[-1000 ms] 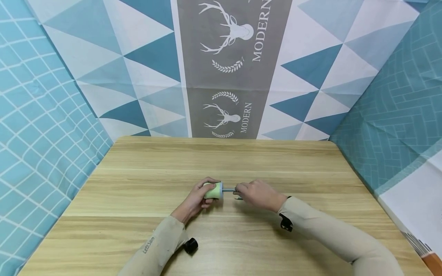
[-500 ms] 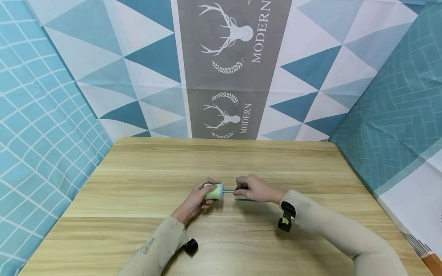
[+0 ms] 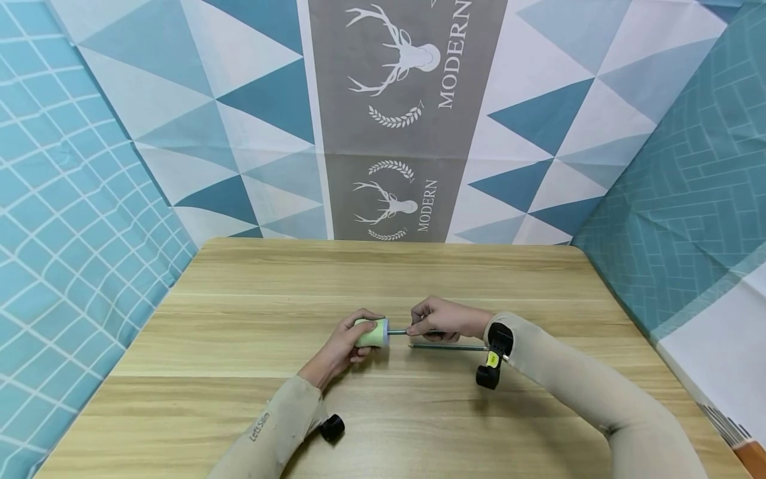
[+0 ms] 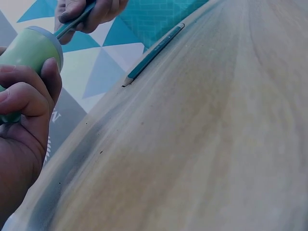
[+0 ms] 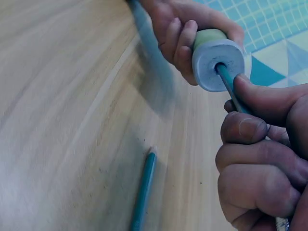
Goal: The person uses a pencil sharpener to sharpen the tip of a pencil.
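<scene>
My left hand [image 3: 347,336] grips a light green pencil sharpener [image 3: 372,333] with a pale blue-grey end face, held sideways above the table. In the right wrist view, a dark green pencil [image 5: 229,83] has its tip inside the round hole of that face. Thumb and fingers of my right hand [image 3: 445,319] pinch this pencil a short way from the hole, covering much of its shaft. A second green pencil [image 3: 449,346] lies on the table below the right hand; its sharpened end [image 4: 128,82] shows in the left wrist view.
The wooden table [image 3: 287,273] stretches around both hands. Patterned sheets [image 3: 263,120] hang behind it and on both sides. Black cameras [image 3: 487,377] are strapped at the wrists, low over the tabletop.
My right hand has turned about the pencil's axis, and its wrist has risen, uncovering more of the pencil on the table. The left hand and sharpener have stayed almost still.
</scene>
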The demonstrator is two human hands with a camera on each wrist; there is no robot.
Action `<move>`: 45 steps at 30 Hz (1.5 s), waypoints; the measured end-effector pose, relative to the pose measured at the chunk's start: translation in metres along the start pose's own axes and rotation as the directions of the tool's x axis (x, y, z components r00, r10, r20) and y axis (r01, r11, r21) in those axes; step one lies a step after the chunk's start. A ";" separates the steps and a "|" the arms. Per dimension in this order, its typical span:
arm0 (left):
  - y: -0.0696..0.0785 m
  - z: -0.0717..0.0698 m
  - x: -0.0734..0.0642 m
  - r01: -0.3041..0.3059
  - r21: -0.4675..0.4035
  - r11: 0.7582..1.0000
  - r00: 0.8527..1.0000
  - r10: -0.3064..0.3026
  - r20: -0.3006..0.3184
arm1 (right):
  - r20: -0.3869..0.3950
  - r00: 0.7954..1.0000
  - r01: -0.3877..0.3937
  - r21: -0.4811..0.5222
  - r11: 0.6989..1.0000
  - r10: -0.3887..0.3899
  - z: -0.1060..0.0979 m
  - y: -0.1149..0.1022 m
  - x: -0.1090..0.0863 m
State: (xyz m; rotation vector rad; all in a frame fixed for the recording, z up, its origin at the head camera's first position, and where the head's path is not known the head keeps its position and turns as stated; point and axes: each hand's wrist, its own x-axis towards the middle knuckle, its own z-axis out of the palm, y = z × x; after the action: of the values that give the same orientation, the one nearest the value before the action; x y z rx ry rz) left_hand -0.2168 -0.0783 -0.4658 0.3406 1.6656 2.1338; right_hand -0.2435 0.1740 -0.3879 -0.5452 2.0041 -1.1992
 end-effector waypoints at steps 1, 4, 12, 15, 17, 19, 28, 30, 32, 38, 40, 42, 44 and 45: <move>0.000 0.000 0.000 -0.002 0.002 1.000 1.000 0.002 0.002 | 0.010 1.000 -0.018 0.016 1.000 0.018 -0.001 0.000 0.000; 0.001 0.000 0.000 -0.011 0.009 1.000 1.000 0.011 0.005 | 0.045 0.996 -0.076 0.076 0.994 0.073 -0.003 0.001 0.002; 0.001 0.000 -0.001 -0.019 0.036 0.999 1.000 0.019 0.014 | 0.105 0.979 -0.195 0.201 0.960 0.176 -0.005 0.006 0.007; 0.002 0.000 -0.001 -0.016 0.039 0.999 1.000 0.015 0.015 | 0.101 0.978 -0.202 0.206 0.958 0.184 -0.004 0.007 0.007; 0.003 0.000 -0.001 -0.017 0.041 0.999 1.000 0.016 0.020 | 0.098 0.978 -0.200 0.203 0.959 0.184 -0.004 0.007 0.007; 0.003 0.000 -0.002 -0.018 0.041 0.999 1.000 0.017 0.022 | 0.096 0.980 -0.190 0.191 0.963 0.174 -0.004 0.006 0.006; 0.004 0.002 -0.002 0.003 0.044 0.999 1.000 -0.003 0.001 | -0.016 0.999 -0.035 -0.112 0.993 0.033 -0.009 0.005 -0.004; 0.004 0.003 -0.002 0.008 0.047 0.999 1.000 -0.008 0.002 | -0.073 0.997 0.006 -0.218 0.976 -0.022 -0.011 0.004 -0.010; 0.003 0.004 -0.002 0.014 0.044 0.999 1.000 -0.014 0.002 | -0.118 0.991 0.032 -0.292 0.956 -0.069 -0.012 0.002 -0.017; 0.002 0.005 -0.002 0.013 0.030 0.999 1.000 -0.014 0.015 | -0.151 0.911 0.218 -0.617 0.757 -0.385 0.000 0.004 -0.035; 0.002 0.004 -0.002 0.012 0.024 1.000 1.000 -0.012 0.017 | -0.116 0.847 0.255 -0.767 0.589 -0.518 0.007 0.007 -0.038; 0.002 0.004 -0.002 0.011 0.015 1.000 1.000 -0.011 0.015 | -0.055 0.770 0.253 -0.889 0.382 -0.636 0.013 0.012 -0.038; 0.002 0.002 -0.001 0.012 0.001 1.000 1.000 -0.012 0.015 | 0.026 0.683 0.216 -0.962 0.169 -0.730 0.018 0.017 -0.036; 0.002 0.002 -0.001 0.013 -0.006 1.000 1.000 -0.013 0.012 | 0.065 0.644 0.185 -0.980 0.072 -0.763 0.020 0.019 -0.034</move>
State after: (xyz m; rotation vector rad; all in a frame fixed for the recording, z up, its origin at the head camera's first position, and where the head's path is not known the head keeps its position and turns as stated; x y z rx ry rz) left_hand -0.2153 -0.0777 -0.4638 0.3394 1.6497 2.1224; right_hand -0.2060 0.1940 -0.3985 -1.8926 3.0542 -0.1476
